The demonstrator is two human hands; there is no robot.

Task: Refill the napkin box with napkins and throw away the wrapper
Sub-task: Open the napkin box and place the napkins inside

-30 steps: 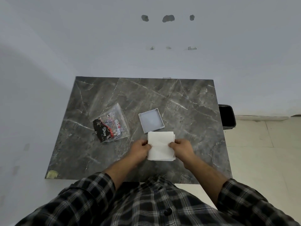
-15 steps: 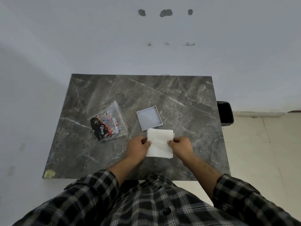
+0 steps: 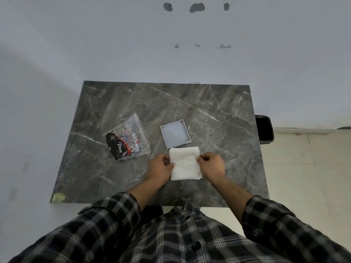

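- Hands first: left hand (image 3: 161, 167) and right hand (image 3: 210, 165) each pinch a side edge of the white square stack of paper napkins (image 3: 184, 163), which sits low over the dark grey marble-look tabletop (image 3: 218, 114).
- Shallow square grey napkin box (image 3: 175, 134) lies open just beyond the stack, far edge nearly touching it.
- Crumpled clear plastic wrapper with black-and-red print (image 3: 126, 139) lies left of the box.
- Black bin (image 3: 264, 129) stands on the floor past the tabletop's right edge.
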